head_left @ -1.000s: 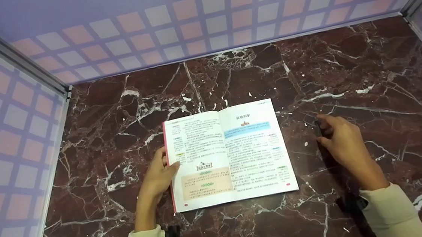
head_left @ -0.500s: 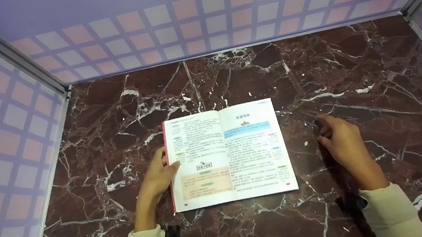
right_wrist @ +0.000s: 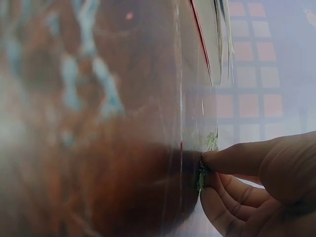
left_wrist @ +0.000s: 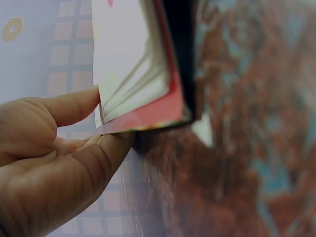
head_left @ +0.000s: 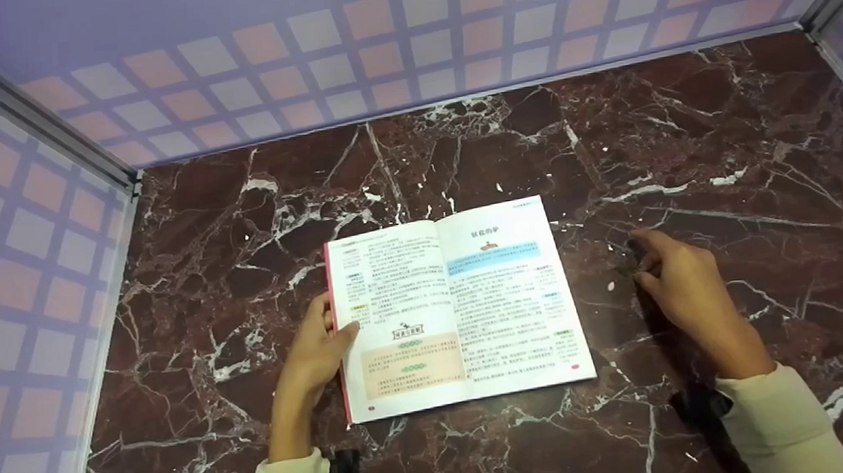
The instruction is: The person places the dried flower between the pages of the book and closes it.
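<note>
An open book (head_left: pixel 412 305) with printed pages and a red cover edge lies on the dark marbled table. My left hand (head_left: pixel 319 350) grips its left edge, the thumb on the page and the fingers under the cover; the left wrist view shows the pages (left_wrist: pixel 128 54) fanned at that corner. To the right of the book, apart from it, my right hand (head_left: pixel 685 283) pinches a small, thin piece with green leaf-like markings (right_wrist: pixel 201 177) between thumb and fingers. It looks partly see-through, and its kind and full outline are unclear.
The marbled table (head_left: pixel 475 157) has white veins and spreads around the book. Purple panels with pink and white squares (head_left: pixel 377 59) close off the back and both sides. Dark wrist straps (head_left: pixel 345 466) sit at the sleeve cuffs.
The small piece between my right fingers has turned slightly and looks different in the head view. The book and my left hand have stayed in place.
</note>
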Tool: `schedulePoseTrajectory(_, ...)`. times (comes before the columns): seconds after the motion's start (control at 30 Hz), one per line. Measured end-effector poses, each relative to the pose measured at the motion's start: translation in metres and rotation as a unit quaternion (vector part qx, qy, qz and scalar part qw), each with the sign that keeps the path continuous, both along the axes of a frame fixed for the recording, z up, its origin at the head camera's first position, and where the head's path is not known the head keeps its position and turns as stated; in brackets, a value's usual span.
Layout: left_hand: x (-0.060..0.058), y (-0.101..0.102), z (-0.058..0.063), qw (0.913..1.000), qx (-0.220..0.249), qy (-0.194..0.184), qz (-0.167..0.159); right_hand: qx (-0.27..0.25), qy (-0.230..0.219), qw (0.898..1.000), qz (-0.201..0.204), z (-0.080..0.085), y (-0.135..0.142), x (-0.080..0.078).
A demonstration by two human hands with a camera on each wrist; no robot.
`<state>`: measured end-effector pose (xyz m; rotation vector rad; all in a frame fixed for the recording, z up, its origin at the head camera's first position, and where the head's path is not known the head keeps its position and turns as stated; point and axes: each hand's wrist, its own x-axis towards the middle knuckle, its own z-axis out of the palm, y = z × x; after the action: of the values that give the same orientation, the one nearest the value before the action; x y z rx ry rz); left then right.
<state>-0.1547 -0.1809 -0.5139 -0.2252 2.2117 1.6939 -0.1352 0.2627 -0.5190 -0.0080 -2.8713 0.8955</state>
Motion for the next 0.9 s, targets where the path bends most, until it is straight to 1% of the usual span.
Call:
schedulePoseTrajectory(0.13, -0.001, -0.001, 0.001, 1.0, -0.003, -0.004, -0.004, -0.004, 0.001, 1.0, -0.002, 0.001, -0.001, 0.0)
schedulePoseTrajectory(0.33, -0.001, 0.0, 0.002, 1.0, 0.002, -0.006, -0.005, -0.006, 0.019, 1.0, -0.005, 0.002, -0.003, 0.001)
schedulePoseTrajectory(0.57, 0.0, -0.001, 0.003, 1.0, -0.001, -0.005, -0.006, -0.013, 0.016, 1.0, -0.016, 0.005, -0.006, -0.001)
schedulePoseTrajectory(0.9, 0.0, -0.001, 0.0, 0.9998, -0.016, 0.003, -0.009, -0.036, 0.019, 0.999, -0.026, 0.012, -0.013, -0.001)
